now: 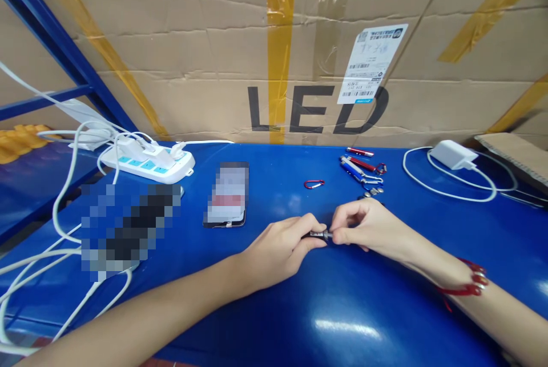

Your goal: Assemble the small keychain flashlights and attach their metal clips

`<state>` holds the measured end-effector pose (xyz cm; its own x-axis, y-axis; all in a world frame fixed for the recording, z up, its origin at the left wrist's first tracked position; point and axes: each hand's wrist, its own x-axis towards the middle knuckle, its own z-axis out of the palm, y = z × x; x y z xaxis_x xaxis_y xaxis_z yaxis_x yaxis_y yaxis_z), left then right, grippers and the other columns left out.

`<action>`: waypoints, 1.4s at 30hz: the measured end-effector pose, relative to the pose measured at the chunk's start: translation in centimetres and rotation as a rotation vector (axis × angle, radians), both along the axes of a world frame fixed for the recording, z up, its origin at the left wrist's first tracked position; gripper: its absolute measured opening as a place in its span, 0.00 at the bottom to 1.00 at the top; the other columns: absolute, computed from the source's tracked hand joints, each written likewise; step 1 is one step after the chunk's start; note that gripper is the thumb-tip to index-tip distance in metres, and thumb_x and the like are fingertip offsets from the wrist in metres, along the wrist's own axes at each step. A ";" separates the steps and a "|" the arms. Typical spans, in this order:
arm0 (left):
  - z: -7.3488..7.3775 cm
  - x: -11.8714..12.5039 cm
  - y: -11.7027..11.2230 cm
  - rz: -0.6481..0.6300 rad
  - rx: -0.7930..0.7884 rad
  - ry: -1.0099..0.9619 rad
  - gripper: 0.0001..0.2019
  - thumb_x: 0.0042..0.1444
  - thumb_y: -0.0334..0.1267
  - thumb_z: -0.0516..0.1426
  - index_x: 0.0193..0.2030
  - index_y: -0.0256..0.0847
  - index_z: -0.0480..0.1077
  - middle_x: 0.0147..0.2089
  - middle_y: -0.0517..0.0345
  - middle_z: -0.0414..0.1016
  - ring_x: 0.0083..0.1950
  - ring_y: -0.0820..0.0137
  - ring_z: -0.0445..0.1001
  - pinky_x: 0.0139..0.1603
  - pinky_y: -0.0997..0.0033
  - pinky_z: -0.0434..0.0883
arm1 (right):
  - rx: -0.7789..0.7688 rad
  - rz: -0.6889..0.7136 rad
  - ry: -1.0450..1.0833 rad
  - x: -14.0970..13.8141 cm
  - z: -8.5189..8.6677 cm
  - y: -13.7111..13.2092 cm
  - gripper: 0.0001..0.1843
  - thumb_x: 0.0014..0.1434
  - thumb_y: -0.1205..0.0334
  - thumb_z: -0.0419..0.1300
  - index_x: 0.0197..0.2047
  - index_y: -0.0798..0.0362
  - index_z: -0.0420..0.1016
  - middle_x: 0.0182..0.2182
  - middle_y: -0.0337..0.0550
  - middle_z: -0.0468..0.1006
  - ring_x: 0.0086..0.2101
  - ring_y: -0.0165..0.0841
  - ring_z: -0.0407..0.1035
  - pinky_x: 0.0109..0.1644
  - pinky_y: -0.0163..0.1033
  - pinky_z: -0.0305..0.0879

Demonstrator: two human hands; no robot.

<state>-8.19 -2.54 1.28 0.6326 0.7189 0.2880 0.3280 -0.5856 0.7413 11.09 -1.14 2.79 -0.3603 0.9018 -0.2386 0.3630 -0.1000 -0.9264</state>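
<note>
My left hand (pixel 286 244) is closed round a small black flashlight (pixel 317 235), a thin tube with a pale label and a silvery end. Thumb and fingers of my right hand (pixel 357 224) pinch at that silvery right end; the fingertips hide just what they grip. Beyond my hands lies a red carabiner clip (pixel 314 184) on the blue tabletop. Farther right are a blue small flashlight (pixel 353 169) and a red one (pixel 363 164) with clips attached, plus a short red tube (pixel 360 152). Several small round silvery pieces (pixel 375 190), perhaps button cells, lie just past my right hand.
A phone (pixel 229 193) and a second, blurred device (pixel 139 227) lie to the left. Behind them sits a white power strip (pixel 148 164) with plugs and trailing cables. A white charger (pixel 452 154) with a looped cable is at the right. A large cardboard box (pixel 214 59) stands behind the table.
</note>
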 end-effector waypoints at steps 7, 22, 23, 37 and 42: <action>0.0 -0.2 0.2 -0.050 0.031 0.034 0.10 0.60 0.31 0.48 0.45 0.43 0.67 0.43 0.60 0.74 0.43 0.73 0.71 0.46 0.78 0.65 | -0.011 -0.041 -0.033 -0.7 0.3 -0.3 0.11 0.38 0.62 0.67 0.17 0.57 0.70 0.12 0.31 0.64 0.14 0.19 0.53 0.14 0.25 0.48; 0.5 0.6 0.5 0.162 -0.121 -0.076 0.09 0.60 0.33 0.46 0.43 0.40 0.65 0.29 0.63 0.68 0.27 0.77 0.64 0.32 0.80 0.62 | 1.027 0.004 -0.290 0.4 0.4 -1.1 0.09 0.57 0.58 0.57 0.38 0.48 0.77 0.36 0.43 0.75 0.31 0.29 0.70 0.34 0.33 0.67; 0.5 0.6 0.5 0.156 -0.122 -0.065 0.10 0.60 0.33 0.46 0.43 0.39 0.65 0.29 0.63 0.68 0.27 0.77 0.64 0.32 0.80 0.62 | 1.046 0.050 -0.308 0.6 0.3 -1.0 0.10 0.58 0.59 0.55 0.38 0.47 0.77 0.37 0.42 0.75 0.33 0.30 0.70 0.36 0.33 0.67; 0.3 0.2 0.6 -0.006 -0.103 0.063 0.08 0.60 0.32 0.47 0.39 0.40 0.67 0.37 0.60 0.72 0.37 0.73 0.70 0.40 0.78 0.63 | 0.786 0.197 -0.082 0.5 0.3 -0.3 0.09 0.55 0.60 0.59 0.27 0.51 0.78 0.27 0.40 0.74 0.28 0.27 0.69 0.31 0.31 0.66; 0.1 0.0 0.5 0.027 -0.134 0.025 0.04 0.59 0.33 0.48 0.34 0.41 0.62 0.36 0.62 0.72 0.36 0.74 0.70 0.36 0.79 0.63 | 0.692 0.117 -0.059 -0.2 0.4 -0.4 0.08 0.50 0.60 0.63 0.22 0.53 0.77 0.23 0.39 0.74 0.25 0.27 0.68 0.28 0.31 0.63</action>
<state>-8.18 -2.08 1.39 0.6186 0.7665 0.1726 0.3618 -0.4729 0.8034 10.85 -1.58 3.15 -0.4685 0.8097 0.3534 0.3874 0.5478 -0.7415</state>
